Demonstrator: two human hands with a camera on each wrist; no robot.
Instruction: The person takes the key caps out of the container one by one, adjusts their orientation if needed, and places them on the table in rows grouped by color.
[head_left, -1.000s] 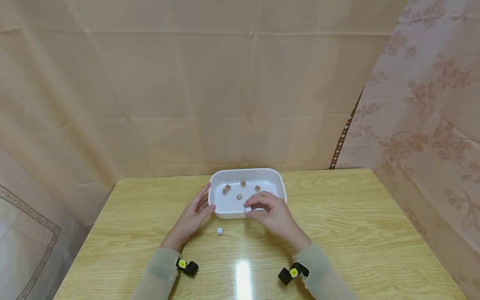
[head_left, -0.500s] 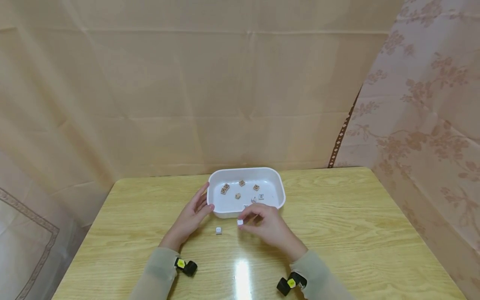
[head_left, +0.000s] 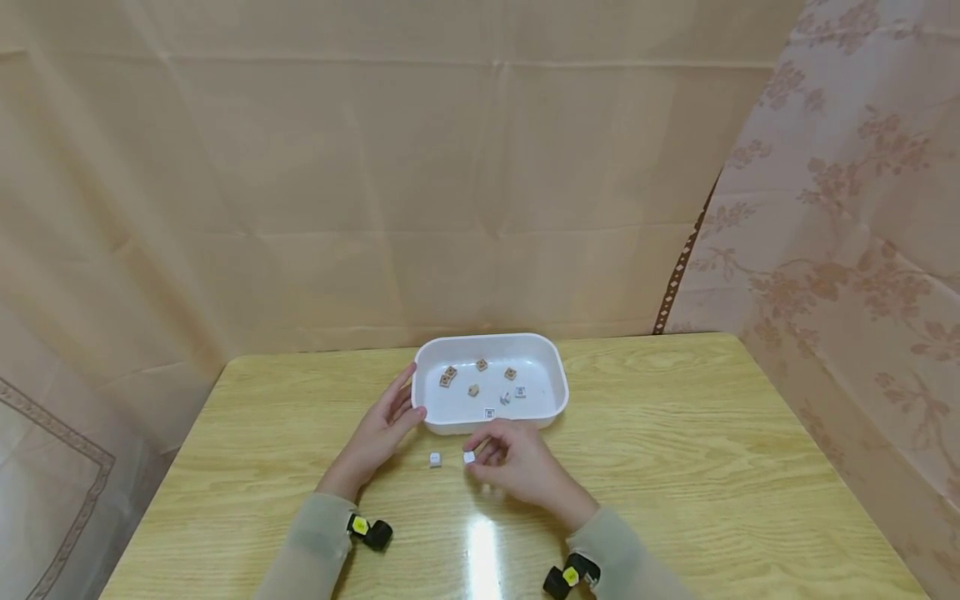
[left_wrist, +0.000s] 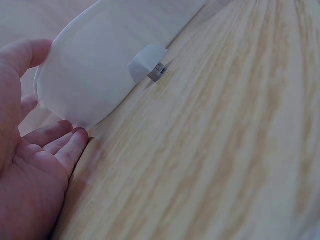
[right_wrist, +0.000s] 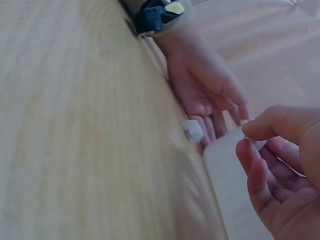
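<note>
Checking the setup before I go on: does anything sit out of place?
One small white cube lies alone on the table, outside the white tray that holds the other cubes. The right hand pinches another white cube beside it.

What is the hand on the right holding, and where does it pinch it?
The right hand pinches a small white cube by its sides, between thumb and fingertips. The left hand only rests against the white tray.

Head view high, looking down on table [head_left: 675, 433]; wrist views low, close (both share white tray [head_left: 558, 392] edge).
</note>
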